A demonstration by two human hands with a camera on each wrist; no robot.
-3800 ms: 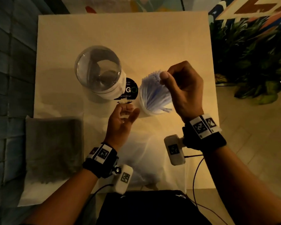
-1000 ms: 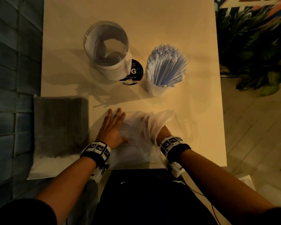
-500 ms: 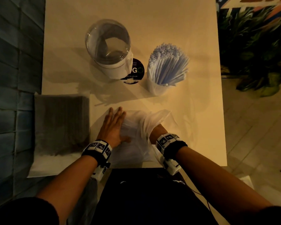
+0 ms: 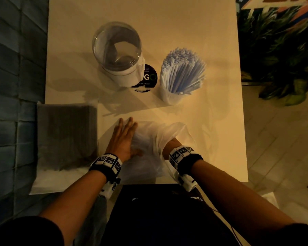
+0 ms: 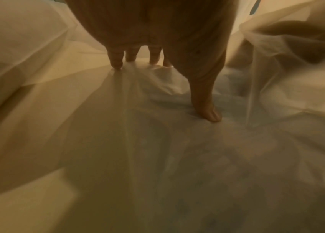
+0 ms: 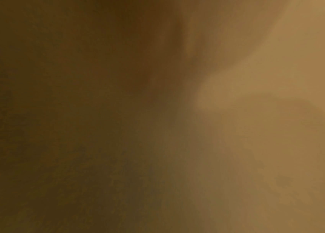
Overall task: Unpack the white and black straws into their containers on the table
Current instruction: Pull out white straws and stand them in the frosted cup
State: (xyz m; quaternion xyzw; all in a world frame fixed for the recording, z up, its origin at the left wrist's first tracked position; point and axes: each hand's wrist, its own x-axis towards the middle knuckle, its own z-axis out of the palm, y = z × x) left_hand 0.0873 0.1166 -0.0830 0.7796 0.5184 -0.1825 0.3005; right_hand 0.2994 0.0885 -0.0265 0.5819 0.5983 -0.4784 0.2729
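Pressing flat on a translucent plastic bag (image 4: 149, 139), the person's left hand (image 4: 122, 139) lay with straight fingers spread near the front edge of a pale table (image 4: 194, 23). From the left wrist view, the fingertips (image 5: 115, 63) and thumb touched the crinkled film. The right hand (image 4: 171, 143) had gone inside the bag's open mouth up to the wrist, so its fingers were hidden and I could not tell whether they gripped anything; the right wrist view was only a brown blur. Faint pale ridges showed through the film, too unclear to identify.

Farther back on the right stood a white cup (image 4: 169, 96) packed with white straws (image 4: 182, 71), thin pale tubes fanned upright and leaning right. Just left of it stood a clear round jar (image 4: 116, 47) with a white base, beside a black round label (image 4: 147, 78). A flat sealed pack of black straws (image 4: 66, 135) lay at the table's left edge, apart from the left hand.
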